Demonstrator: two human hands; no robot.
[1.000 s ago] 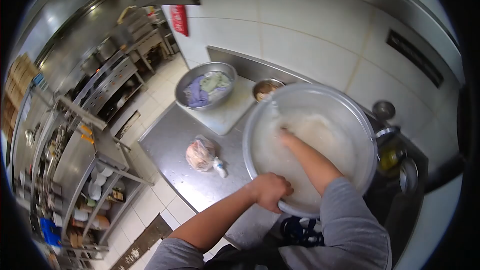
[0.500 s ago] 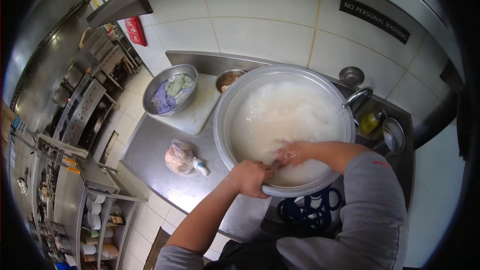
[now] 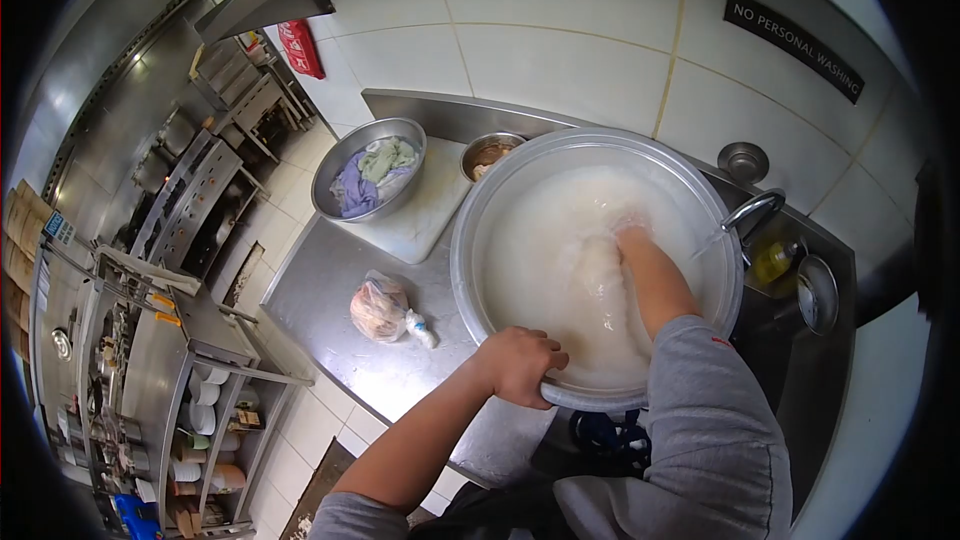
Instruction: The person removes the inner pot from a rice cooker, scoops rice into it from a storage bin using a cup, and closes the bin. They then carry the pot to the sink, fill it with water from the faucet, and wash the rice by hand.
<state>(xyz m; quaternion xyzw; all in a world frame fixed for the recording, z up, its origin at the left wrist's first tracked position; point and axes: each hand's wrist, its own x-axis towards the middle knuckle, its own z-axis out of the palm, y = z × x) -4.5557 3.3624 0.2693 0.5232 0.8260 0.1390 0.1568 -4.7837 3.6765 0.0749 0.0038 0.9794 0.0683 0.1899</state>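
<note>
A large round metal basin (image 3: 462, 285) holds cloudy, whitish water (image 3: 540, 250); what lies beneath the surface is hidden. My left hand (image 3: 522, 365) is closed around the basin's near-left rim, fingers curled over the edge. Toward the far right side, my right hand (image 3: 632, 220) is in the water, partly submerged, and its fingers do not show. Ripples and a pale trail spread beside the right forearm. From the faucet (image 3: 757, 206) at the right, a thin stream runs into the basin.
Left of the basin, a tied plastic bag (image 3: 380, 308) lies on the steel counter (image 3: 310, 285). Behind it, a metal bowl (image 3: 330, 185) with cloths rests on a white cutting board (image 3: 425, 228), near a small bowl (image 3: 487, 153). A yellow bottle (image 3: 773, 264) stands by the faucet.
My right hand has swept from the basin's near side to its far right, stirring the water. My left hand stays on the rim. The whole view has shifted slightly.
</note>
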